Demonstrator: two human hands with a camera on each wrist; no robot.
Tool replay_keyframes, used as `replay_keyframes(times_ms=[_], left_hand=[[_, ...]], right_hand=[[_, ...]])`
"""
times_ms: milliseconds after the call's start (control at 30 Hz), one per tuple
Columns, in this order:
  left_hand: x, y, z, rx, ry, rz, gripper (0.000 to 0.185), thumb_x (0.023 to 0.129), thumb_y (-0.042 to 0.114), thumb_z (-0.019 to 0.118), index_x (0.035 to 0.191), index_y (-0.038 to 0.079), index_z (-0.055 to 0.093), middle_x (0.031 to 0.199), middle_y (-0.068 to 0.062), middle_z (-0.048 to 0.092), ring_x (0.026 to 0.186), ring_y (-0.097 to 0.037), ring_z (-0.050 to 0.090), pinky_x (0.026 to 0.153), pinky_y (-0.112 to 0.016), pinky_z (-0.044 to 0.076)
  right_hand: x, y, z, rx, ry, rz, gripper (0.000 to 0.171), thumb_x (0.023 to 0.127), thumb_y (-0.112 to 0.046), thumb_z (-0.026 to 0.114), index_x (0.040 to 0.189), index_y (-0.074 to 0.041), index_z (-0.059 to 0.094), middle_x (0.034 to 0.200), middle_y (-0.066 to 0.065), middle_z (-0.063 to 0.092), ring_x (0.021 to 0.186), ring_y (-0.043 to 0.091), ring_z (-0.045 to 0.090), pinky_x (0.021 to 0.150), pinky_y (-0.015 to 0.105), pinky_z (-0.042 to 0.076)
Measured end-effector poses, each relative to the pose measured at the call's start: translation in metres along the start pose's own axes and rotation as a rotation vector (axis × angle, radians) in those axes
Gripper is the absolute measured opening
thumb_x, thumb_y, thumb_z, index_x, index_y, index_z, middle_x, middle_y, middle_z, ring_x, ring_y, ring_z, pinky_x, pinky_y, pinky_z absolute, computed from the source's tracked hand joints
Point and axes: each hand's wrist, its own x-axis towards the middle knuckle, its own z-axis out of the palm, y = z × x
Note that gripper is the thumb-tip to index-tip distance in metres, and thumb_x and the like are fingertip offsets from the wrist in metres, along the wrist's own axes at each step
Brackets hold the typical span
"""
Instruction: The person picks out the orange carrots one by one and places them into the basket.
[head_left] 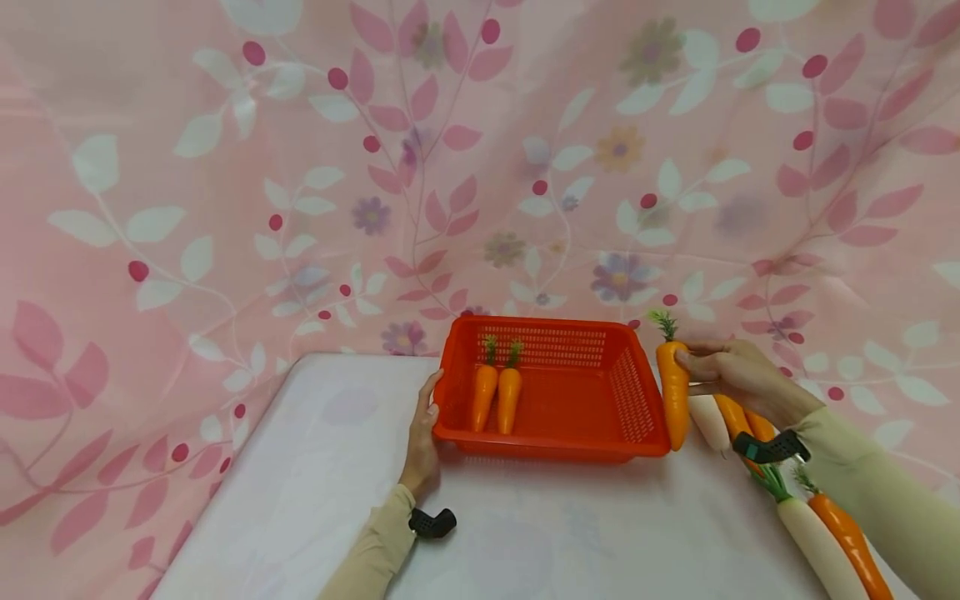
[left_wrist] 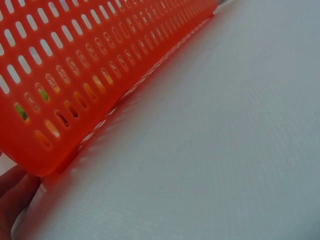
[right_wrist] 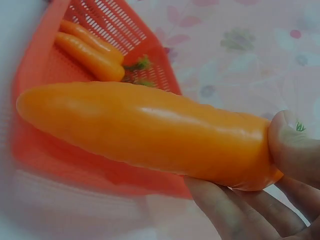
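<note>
An orange slotted basket stands on the white table, with two orange carrots lying side by side at its left. My left hand rests flat against the basket's left wall, fingers straight; only a bit of that hand shows in the left wrist view. My right hand pinches a third carrot by its top, just outside the basket's right rim, tip pointing down.
More carrots and white radishes lie on the table at the right, under and in front of my right arm. A pink flowered cloth hangs behind the table. The table's front edge is white.
</note>
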Motion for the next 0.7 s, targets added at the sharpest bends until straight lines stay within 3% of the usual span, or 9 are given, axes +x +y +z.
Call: replay_keyframes(times_ms=[233,700], left_hand=[[0.000,0.002,0.000,-0.022,-0.007,0.003,0.053,0.104,0.031,0.023,0.157,0.027,0.025,0.163,0.007,0.021,0.149,-0.023,0.022,0.118,-0.060,0.018],[0.000,0.001,0.000,-0.011,0.001,-0.020,0.053,0.104,0.035,0.024,0.156,0.030,0.026,0.161,0.011,0.024,0.147,-0.022,0.028,0.117,-0.060,0.022]], right_hand=[[0.022,-0.006,0.013,0.073,-0.029,0.026,0.069,0.098,-0.031,0.060,0.152,0.002,0.031,0.115,-0.001,0.068,0.104,0.021,0.069,0.092,0.043,0.055],[0.064,-0.010,0.053,0.190,-0.092,0.016,0.073,0.100,-0.022,0.057,0.153,0.009,0.017,0.105,-0.006,0.069,0.097,0.012,0.070,0.087,0.038,0.058]])
